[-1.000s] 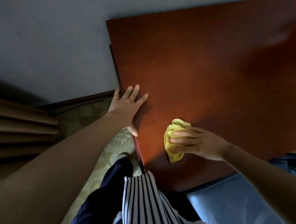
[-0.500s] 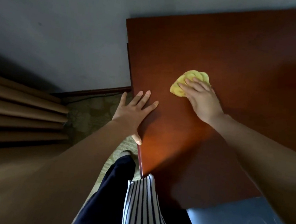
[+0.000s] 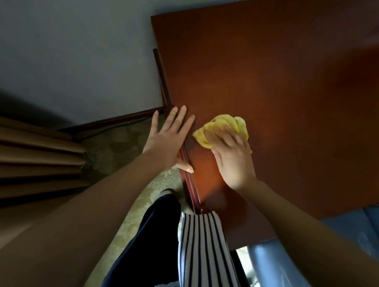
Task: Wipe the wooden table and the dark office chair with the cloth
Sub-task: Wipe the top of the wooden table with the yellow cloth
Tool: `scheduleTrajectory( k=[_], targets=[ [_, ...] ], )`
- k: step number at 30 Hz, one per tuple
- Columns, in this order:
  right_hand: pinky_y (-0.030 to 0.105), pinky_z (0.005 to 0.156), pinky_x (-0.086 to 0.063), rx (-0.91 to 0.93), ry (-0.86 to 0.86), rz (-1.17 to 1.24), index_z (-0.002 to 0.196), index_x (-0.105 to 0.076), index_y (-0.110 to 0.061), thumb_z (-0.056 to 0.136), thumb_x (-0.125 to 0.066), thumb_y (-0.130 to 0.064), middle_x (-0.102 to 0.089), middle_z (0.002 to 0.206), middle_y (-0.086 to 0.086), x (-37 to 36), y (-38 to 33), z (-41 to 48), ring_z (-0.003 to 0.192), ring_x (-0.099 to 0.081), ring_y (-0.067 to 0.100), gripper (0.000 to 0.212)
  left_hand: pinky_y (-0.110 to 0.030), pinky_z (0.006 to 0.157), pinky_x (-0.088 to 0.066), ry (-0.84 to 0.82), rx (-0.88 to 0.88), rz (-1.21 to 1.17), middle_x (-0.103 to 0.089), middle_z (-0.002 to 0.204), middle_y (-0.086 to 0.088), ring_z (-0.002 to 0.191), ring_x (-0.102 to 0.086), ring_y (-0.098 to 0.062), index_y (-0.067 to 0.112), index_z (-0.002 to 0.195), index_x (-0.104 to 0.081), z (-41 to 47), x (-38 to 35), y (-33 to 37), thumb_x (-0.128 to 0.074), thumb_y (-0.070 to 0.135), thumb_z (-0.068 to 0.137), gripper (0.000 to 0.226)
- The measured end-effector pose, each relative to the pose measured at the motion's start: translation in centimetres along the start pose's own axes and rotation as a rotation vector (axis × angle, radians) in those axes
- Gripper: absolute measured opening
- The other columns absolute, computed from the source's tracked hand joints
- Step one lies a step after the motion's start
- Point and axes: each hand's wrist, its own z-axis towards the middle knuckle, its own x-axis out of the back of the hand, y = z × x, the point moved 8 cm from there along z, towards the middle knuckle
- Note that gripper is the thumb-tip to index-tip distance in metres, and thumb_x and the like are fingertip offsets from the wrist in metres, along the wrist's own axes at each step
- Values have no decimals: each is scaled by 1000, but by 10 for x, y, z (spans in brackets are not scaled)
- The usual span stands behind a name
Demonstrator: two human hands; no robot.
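At the edge of the reddish-brown wooden desk, right grip presses flat fingers onto crumpled yellow cloth, half hiding it; left grip lies spread beside

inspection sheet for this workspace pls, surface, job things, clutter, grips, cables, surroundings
surface: wooden table, reddish-brown top, bright patch near the front edge
job's things: yellow cloth bunched on the table beside the left hand; dark office chair not made out
clutter: nothing seen
grips: left hand flat on the table's edge, fingers straight; right hand presses the cloth, fingers laid over it
cables: thin dark line on the floor along the skirting board, maybe a cord, cannot tell
surroundings: grey wall, tan curtain, patterned floor, blue plastic-covered item at lower right
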Motion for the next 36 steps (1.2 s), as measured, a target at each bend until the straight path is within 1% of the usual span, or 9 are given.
scheduleTrajectory(
  k=[8, 13, 16, 18, 20, 23, 27, 31, 36],
  targets=[
    [46, 104, -28, -295, 44, 169, 135, -53, -28, 98, -50, -18, -49, 142, -5, -23, -21, -75, 139, -33, 21, 39, -57, 114, 3, 219, -548, 57, 7, 160, -5, 145, 11, -29, 32, 149, -18, -16, 12, 40, -51, 56, 86, 75],
    [37, 110, -30, -510, 211, 410, 128, -61, -16, 96, -55, -12, -56, 133, -4, -24, -20, -128, 132, -42, 14, 33, -53, 115, 6, 245, -852, 81, -17, 157, -2, 146, 3, -24, 25, 117, -58, -31, 22, 85, -50, 50, 90, 38],
    [3, 88, -33, -676, 289, 628, 123, -63, -25, 98, -52, -17, -58, 108, -33, -8, -12, -168, 97, -52, -10, 29, -50, 115, 4, 246, -923, 19, -31, 152, 3, 145, -6, -22, 26, 111, -63, -49, 29, 121, -48, 50, 91, 34],
    [2, 74, -38, -777, 320, 786, 117, -64, -27, 98, -51, -19, -62, 86, -34, 3, -7, -192, 81, -56, -12, 24, -48, 116, -1, 240, -923, -112, -42, 145, 5, 142, -19, -20, 25, 108, -64, -61, 40, 142, -49, 48, 92, 32],
    [11, 77, -45, -830, 397, 1064, 117, -64, -30, 97, -54, -22, -69, 95, -21, 17, -3, -220, 93, -62, 0, 24, -43, 114, -11, 249, -941, -248, -51, 134, 6, 131, -37, -17, 23, 109, -64, -80, 54, 167, -50, 45, 93, 31],
    [37, 89, -50, -736, 567, 1546, 132, -54, -14, 93, -54, -30, -63, 124, 11, 43, -12, -260, 111, -59, 28, 41, -35, 99, -30, 358, -958, -435, -63, 109, 4, 107, -54, -17, 17, 101, -64, -118, 83, 199, -54, 40, 92, 26],
    [39, 87, -53, -522, 785, 1720, 140, -43, -6, 91, -52, -31, -54, 133, 21, 78, -36, -324, 118, -56, 36, 56, -41, 77, -44, 341, -947, -612, -64, 82, 1, 83, -58, -20, 13, 84, -64, -172, 105, 244, -60, 37, 88, 25],
    [37, 90, -52, -340, 950, 1835, 132, -54, -5, 84, -69, -34, -57, 132, 18, 96, -58, -407, 121, -56, 31, 58, -40, 63, -41, 196, -935, -774, -55, 62, -6, 64, -52, -20, 3, 69, -58, -236, 96, 301, -63, 35, 85, 36],
    [40, 87, -53, -230, 1108, 1946, 128, -57, -4, 76, -77, -31, -57, 132, 18, 97, -80, -531, 120, -57, 31, 62, -27, 76, -43, -140, -812, -945, -63, 81, 3, 81, -57, -11, 9, 89, -65, -320, 40, 378, -57, 39, 91, 30]
  ],
)
